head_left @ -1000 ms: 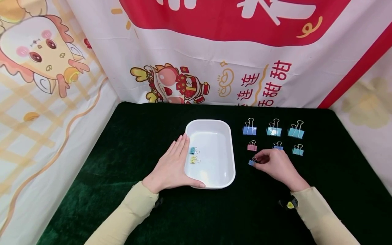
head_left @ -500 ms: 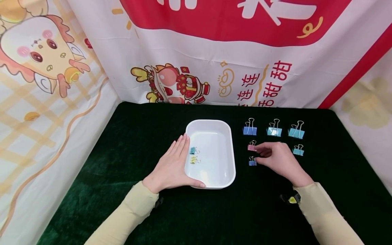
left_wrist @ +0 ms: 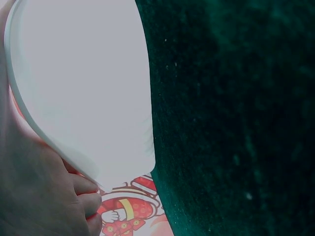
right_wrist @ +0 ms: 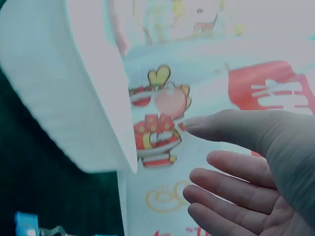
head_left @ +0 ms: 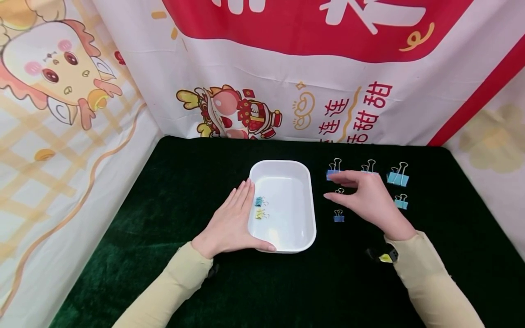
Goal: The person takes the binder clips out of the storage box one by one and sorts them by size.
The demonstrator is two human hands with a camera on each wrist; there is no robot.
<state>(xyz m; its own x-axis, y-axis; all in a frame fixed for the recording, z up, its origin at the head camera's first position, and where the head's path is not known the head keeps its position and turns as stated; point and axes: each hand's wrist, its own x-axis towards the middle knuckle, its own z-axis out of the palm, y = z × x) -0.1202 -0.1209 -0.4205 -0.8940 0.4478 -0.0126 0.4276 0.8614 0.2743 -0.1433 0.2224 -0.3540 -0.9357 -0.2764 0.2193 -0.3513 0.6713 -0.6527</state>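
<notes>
My left hand (head_left: 227, 225) lies along the left side of a white tray (head_left: 289, 196), fingers straight against the rim and thumb at its near edge. Inside the tray are a small teal binder clip (head_left: 259, 202) and a yellow binder clip (head_left: 260, 213). My right hand (head_left: 367, 200) hovers over the clips at the right, thumb apart from the fingers, nothing between them; the right wrist view shows the fingers (right_wrist: 231, 189) loose. Below its thumb sits a small blue binder clip (head_left: 338, 218). Under the hand, only the handles of the pink binder clip show.
At the back stand a large blue binder clip (head_left: 333, 174), a partly covered light-blue binder clip (head_left: 369, 169) and a large teal binder clip (head_left: 398, 178). A smaller teal binder clip (head_left: 401, 204) is right of the hand. Dark green cloth (head_left: 184, 182) covers the table; printed curtains (head_left: 262, 68) hang behind.
My right hand has left the small blue clip, which now sits upright by itself, and has moved up and away, its fingers spreading. The left hand and tray have stayed put.
</notes>
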